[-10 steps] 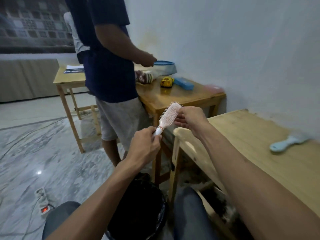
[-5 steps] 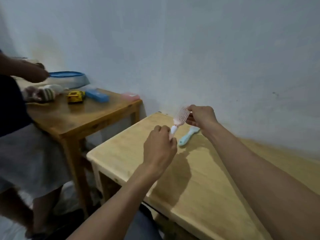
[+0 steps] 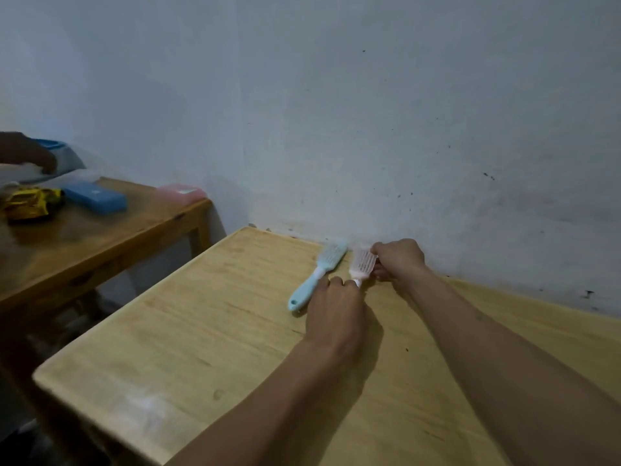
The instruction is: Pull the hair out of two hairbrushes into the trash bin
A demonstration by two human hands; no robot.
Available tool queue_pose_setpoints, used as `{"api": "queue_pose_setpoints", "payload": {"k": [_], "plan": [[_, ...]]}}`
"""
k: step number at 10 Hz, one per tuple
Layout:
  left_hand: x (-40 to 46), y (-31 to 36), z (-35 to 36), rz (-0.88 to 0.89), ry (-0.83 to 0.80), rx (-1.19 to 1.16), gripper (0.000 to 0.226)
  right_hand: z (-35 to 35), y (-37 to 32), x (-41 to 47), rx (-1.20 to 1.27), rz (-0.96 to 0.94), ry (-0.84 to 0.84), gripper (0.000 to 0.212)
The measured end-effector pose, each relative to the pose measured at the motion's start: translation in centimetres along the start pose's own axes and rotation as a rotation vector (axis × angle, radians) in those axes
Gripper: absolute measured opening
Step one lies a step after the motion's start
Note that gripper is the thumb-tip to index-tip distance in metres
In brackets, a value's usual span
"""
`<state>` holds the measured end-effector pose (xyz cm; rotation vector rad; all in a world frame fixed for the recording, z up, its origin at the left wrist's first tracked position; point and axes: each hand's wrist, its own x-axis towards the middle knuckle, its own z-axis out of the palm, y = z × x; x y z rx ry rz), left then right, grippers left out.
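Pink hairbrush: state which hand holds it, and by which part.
Both: left hand grips the pink hairbrush by its handle; right hand holds its head.

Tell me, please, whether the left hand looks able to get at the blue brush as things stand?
Probably yes: the blue brush lies free on the table beside the left hand, but that hand grips the pink brush and must let go first.

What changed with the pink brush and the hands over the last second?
The pink hairbrush went from up above the trash bin to down at the light wooden table, beside the blue hairbrush near the wall. The left hand still grips its handle and the right hand still holds its head. The blue hairbrush stayed lying on the table, untouched.
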<state>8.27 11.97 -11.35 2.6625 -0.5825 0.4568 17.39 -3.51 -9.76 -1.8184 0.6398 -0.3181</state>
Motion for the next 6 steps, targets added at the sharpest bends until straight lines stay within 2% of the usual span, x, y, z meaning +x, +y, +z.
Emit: {"api": "queue_pose_setpoints", "payload": {"k": [2, 4, 5, 6], "plan": [[1.3, -1.0, 1.5, -0.008, -0.013, 0.011, 0.027, 1.2, 0.5, 1.7, -0.088, -0.025, 0.05, 0.023], [1.5, -1.3, 2.2, 0.006, 0.074, -0.017, 0.016, 1.4, 0.8, 2.0, -0.125, -0.041, 0.078, 0.027], [1.7, -1.1, 1.6, 0.0, -0.006, -0.026, 0.027, 1.4, 0.8, 1.9, -0.108, -0.027, 0.066, 0.03], [0.4, -1.5, 0.7, 0.038, 0.08, -0.079, 0.034, 1.1, 0.5, 1.6, -0.028, 0.004, 0.031, 0.033]]}}
